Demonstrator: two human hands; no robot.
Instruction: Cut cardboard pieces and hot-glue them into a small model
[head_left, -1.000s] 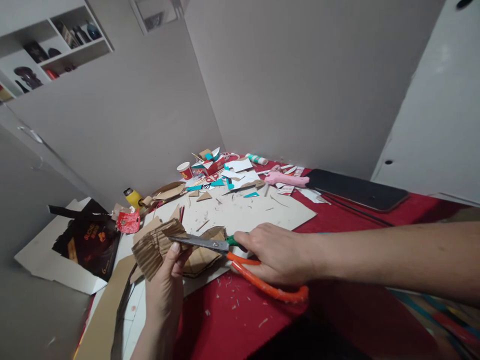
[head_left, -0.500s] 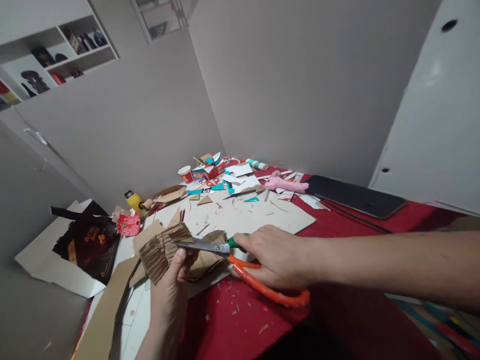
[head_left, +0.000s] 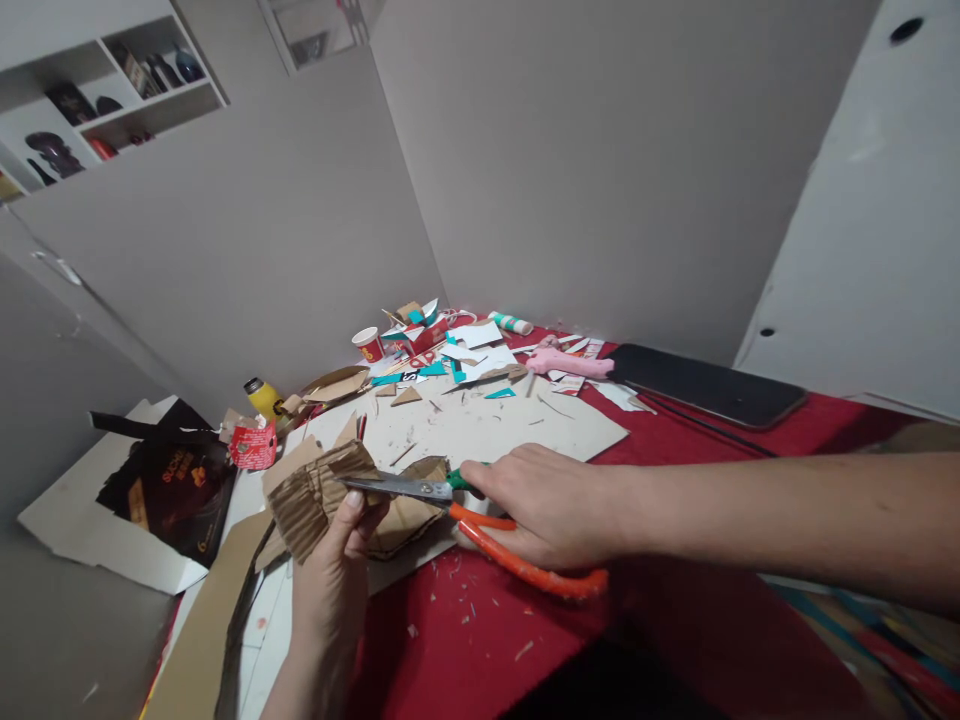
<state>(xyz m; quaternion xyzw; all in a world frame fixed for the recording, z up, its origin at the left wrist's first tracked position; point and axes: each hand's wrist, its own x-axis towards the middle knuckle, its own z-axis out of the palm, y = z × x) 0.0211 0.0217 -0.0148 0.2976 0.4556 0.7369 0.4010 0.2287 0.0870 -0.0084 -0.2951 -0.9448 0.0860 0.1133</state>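
Note:
My left hand [head_left: 337, 545] pinches a brown corrugated cardboard piece [head_left: 304, 505] between thumb and fingers. My right hand [head_left: 544, 505] grips scissors [head_left: 525, 562] with one orange and one green handle. Their metal blades reach left over the cardboard, just above my left thumb, at a cut in its edge. How far the lower blade goes beneath the piece is hidden. Behind the blades, another brown cardboard piece [head_left: 405, 522] lies on a white board [head_left: 525, 430].
A long cardboard strip [head_left: 214, 620] and a dark printed box panel [head_left: 176, 485] lie at left. Farther back are a yellow bottle [head_left: 262, 398], a paper cup [head_left: 367, 344], paper scraps [head_left: 480, 335], a pink glue gun [head_left: 570, 362] and a black flat device [head_left: 712, 385]. Red cloth [head_left: 450, 640] covers the table.
The whole view has shifted slightly. Both hands keep their holds on the cardboard and the scissors, and the blades stay at nearly the same place on the cardboard.

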